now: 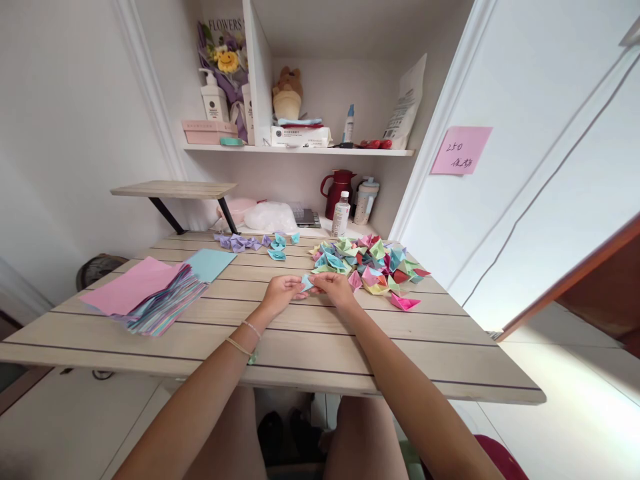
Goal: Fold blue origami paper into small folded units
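Between my two hands, just above the middle of the table, is a small piece of folded light blue paper (306,283). My left hand (283,293) pinches its left side, and my right hand (332,287) pinches the right side. The fingers partly cover the paper, so its full shape is hidden. Close behind my right hand lies a heap of folded paper boats (373,260) in many colours. A bright pink paper boat (404,303) sits apart at the heap's front right. Several blue boats (277,255) and a row of purple ones (237,243) lie farther back on the left.
A fanned stack of coloured paper (165,300) lies at the table's left, with a light blue sheet (211,265) beside it. A bottle (341,215), a red jug (339,192) and a tumbler (367,200) stand at the back. A small raised shelf (175,189) stands back left.
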`<control>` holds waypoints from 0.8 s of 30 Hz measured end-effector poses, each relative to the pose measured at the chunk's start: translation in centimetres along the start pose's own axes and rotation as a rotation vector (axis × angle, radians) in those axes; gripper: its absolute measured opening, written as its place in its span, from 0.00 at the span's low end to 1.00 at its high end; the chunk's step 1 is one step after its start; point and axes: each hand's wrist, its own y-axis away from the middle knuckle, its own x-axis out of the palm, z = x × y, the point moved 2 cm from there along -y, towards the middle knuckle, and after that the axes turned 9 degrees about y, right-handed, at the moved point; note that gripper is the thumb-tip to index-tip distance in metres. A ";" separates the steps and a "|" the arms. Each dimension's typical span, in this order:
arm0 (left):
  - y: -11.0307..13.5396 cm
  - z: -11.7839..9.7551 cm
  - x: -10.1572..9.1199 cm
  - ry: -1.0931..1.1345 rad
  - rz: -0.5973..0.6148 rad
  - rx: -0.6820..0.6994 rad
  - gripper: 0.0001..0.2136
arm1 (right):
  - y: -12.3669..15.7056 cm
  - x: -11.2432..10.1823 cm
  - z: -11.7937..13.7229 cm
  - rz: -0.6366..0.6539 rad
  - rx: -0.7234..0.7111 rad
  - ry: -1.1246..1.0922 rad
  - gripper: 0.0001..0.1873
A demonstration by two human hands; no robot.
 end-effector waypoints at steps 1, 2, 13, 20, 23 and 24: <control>0.1 0.0 0.0 0.013 0.000 -0.007 0.18 | 0.0 0.0 0.0 0.008 -0.002 0.001 0.16; 0.2 -0.1 0.1 0.027 0.011 -0.016 0.19 | 0.0 0.0 0.0 0.013 -0.004 0.006 0.16; 0.6 -0.7 0.3 -0.017 -0.018 -0.086 0.14 | 0.3 0.6 0.6 0.118 -0.062 0.075 0.20; 0.8 -1.3 0.5 0.143 -0.078 -0.098 0.12 | 0.3 1.1 0.5 0.072 -0.112 -0.130 0.19; 0.8 -1.2 0.6 0.143 -0.087 -0.109 0.11 | 0.3 1.1 0.2 0.064 -0.128 -0.110 0.16; 0.8 -1.2 0.6 0.143 -0.088 -0.108 0.11 | 0.2 1.1 0.2 0.064 -0.135 -0.096 0.16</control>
